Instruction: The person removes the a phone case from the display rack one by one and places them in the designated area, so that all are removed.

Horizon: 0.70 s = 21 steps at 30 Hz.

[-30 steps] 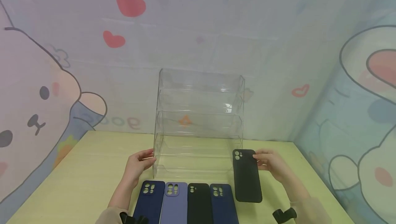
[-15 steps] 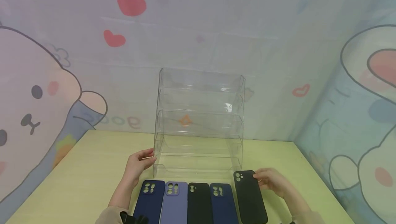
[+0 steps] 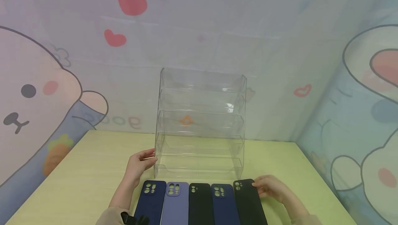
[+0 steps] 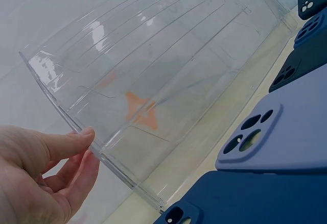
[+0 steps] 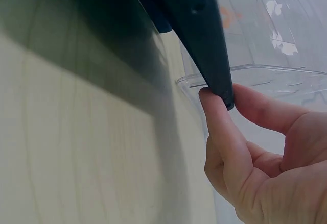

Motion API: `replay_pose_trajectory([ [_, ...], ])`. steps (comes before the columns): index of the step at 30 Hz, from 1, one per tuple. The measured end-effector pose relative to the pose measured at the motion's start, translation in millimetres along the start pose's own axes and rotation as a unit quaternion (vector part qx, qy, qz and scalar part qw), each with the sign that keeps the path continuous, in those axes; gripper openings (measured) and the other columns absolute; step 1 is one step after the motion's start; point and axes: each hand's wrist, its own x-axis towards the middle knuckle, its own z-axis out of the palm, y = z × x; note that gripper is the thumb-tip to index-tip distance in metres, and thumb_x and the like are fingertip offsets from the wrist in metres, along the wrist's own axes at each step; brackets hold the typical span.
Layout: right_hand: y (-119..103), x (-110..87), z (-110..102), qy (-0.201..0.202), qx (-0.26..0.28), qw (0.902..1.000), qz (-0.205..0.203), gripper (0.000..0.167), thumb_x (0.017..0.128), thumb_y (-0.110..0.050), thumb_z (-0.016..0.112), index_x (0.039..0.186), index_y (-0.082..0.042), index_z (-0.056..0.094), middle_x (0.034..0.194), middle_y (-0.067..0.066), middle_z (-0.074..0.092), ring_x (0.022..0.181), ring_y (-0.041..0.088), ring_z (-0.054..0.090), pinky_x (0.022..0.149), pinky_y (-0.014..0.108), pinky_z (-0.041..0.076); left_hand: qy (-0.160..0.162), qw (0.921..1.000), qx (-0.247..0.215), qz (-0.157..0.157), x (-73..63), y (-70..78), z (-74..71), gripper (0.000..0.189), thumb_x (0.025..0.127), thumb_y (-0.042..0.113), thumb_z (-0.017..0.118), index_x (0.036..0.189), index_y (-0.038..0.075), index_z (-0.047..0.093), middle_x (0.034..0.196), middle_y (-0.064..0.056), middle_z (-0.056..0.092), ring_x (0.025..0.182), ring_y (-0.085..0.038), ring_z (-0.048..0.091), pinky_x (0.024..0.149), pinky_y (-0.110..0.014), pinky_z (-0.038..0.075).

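A clear tiered acrylic display rack stands in the middle of the table. At its left side edge, my left hand pinches the panel between thumb and fingers, as the left wrist view shows up close. My right hand pinches the upper right corner of a black phone case, thumb and fingertips on opposite faces. This case is at the right end of a row, beside a navy phone case. Another black case, a lavender case and a second navy case continue the row leftward.
The pale yellow table spreads to both sides of the rack. Behind it hangs a cloth backdrop with cartoon animals and hearts. The row of cases lies just in front of the rack's base, running off the bottom of the head view.
My right hand has lowered the black phone case from in front of the rack's right corner to the right end of the row. The left hand has stayed on the rack's edge.
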Motion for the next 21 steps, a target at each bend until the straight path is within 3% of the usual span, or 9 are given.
replay_pose_trajectory([
  [10,0,-2.2,6,0.019,-0.029,0.9992,0.019,0.037,0.089,-0.008,0.060,0.113,0.020,0.055,0.076,0.000,0.067,0.064,0.008,0.064,0.062,0.022,0.059,-0.002,1.0000,0.005,0.002,-0.4,0.7,0.2,0.046,0.094,0.003,0.063,0.137,-0.005,0.052,0.133,-0.027,0.054,0.100,-0.013,0.066,0.087,-0.021,0.057],
  [21,-1,-5.0,12,0.052,-0.122,0.9911,0.012,0.029,0.088,-0.009,0.065,0.102,0.016,0.064,0.066,0.001,0.064,0.054,0.007,0.061,0.054,0.021,0.057,-0.001,1.0000,0.004,0.001,-1.3,0.5,-0.5,0.046,0.093,0.003,0.063,0.137,-0.005,0.052,0.133,-0.026,0.054,0.101,-0.014,0.066,0.086,-0.020,0.057],
])
